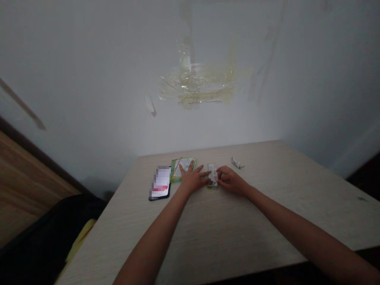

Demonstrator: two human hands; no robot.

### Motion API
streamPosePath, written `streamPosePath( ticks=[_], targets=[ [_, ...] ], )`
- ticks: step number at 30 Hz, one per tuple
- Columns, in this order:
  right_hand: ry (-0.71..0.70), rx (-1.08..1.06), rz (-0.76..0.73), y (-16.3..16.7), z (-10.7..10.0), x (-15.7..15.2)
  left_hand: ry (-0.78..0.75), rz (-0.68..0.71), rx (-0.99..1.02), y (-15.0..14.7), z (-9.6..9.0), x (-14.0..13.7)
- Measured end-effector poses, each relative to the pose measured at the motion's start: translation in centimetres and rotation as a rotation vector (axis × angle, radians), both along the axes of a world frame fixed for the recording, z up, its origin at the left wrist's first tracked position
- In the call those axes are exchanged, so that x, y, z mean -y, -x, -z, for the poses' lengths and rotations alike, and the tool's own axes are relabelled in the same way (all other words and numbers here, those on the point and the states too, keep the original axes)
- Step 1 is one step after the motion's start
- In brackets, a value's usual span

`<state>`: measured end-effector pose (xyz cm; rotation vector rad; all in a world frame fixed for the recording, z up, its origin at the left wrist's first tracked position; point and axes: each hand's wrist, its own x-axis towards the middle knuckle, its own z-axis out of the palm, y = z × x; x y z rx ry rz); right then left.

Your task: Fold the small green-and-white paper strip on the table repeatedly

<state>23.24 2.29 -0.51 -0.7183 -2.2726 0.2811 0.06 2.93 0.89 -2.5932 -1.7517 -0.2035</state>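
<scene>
A narrow printed packet, white with green and coloured bits, lies flat on the table between my hands. My left hand is spread open, palm down, its thumb side touching the packet's left edge. The other fingers of this hand reach over green and white printed packets, covering part of them. At the narrow packet's right edge, my right hand has its fingers bent in, with the fingertips gripping that edge. The exact hold of the fingertips is small and partly hidden.
A phone with a lit, blurred screen lies left of the green packets. A crumpled wrapper scrap is to the right, farther back. The pale wooden table meets a wall with old tape. Dark cloth is beyond the left edge.
</scene>
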Motion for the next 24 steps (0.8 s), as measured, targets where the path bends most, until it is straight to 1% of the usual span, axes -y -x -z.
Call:
streamPosePath(
  ticks=[4,12,17,21,24],
  targets=[
    [0.023,-0.005,-0.062,0.0,0.0,0.4,-0.012,0.001,0.005,0.0,0.1,0.0],
    [0.070,0.021,-0.118,0.0,-0.4,1.0,0.002,-0.003,0.010,0.0,-0.1,0.1],
    [0.096,0.014,-0.131,0.0,-0.5,1.1,0.007,-0.009,0.008,-0.1,-0.2,0.2],
    [0.095,0.021,-0.152,0.0,-0.5,1.0,0.031,-0.007,0.004,-0.1,-0.4,0.2],
    [0.095,0.026,-0.156,-0.1,-0.5,1.0,0.020,0.001,0.004,-0.1,-0.4,0.2]
  ],
)
